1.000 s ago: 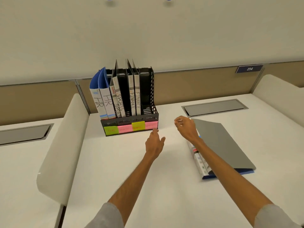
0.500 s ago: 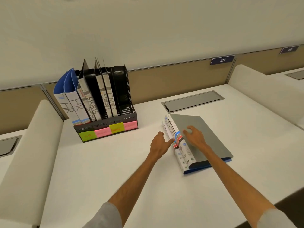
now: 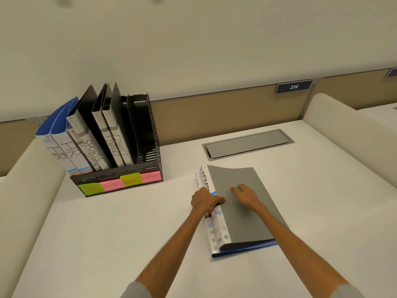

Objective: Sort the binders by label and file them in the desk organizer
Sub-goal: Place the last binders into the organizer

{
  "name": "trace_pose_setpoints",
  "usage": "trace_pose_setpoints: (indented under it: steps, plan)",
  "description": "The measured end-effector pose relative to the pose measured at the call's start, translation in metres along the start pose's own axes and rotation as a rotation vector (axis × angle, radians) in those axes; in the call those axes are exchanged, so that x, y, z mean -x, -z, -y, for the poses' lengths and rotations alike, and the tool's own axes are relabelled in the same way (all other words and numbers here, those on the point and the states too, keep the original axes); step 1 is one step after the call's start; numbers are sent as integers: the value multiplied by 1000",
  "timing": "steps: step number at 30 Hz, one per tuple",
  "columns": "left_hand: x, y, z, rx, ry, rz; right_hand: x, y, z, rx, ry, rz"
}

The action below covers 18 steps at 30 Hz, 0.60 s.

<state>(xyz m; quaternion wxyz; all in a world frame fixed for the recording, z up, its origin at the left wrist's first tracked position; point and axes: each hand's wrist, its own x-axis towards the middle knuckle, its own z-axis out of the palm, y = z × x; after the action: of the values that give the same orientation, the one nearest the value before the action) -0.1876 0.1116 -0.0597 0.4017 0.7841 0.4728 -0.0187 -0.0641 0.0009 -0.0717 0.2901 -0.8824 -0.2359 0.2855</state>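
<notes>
Two binders lie stacked flat on the white desk at the right: a grey one (image 3: 247, 214) with an ADMIN spine on top, a blue one (image 3: 247, 250) beneath. My left hand (image 3: 205, 200) curls around the grey binder's spine edge. My right hand (image 3: 245, 193) rests flat on its grey cover, fingers spread. At the back left stands the black mesh desk organizer (image 3: 150, 164) with green and pink sticky labels on its front. It holds two HR binders (image 3: 64, 147), two SPORTS binders (image 3: 92, 151) and two FINANCE binders (image 3: 116, 147); its rightmost slot holds none.
A grey cable hatch (image 3: 247, 144) is set into the desk behind the stacked binders. Cream padded dividers (image 3: 348, 136) flank the desk on both sides. A partition with a blue 214 plate (image 3: 293, 86) runs along the back.
My view swung right and down. Both hands moved from near the organizer onto the stacked binders; the left hand has now closed on the grey binder's spine.
</notes>
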Motion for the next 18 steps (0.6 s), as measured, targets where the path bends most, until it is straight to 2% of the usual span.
trace_pose_setpoints:
  steps: [5,10,18]
  plan:
    - [2,-20,-8,-27,119,-80,-13,-5,-6,-5,6,21]
    - [-1,-25,-7,199,225,-106,-18,-4,-9,55,33,70]
    - [17,-29,-2,469,158,-193,-17,1,-4,80,77,81]
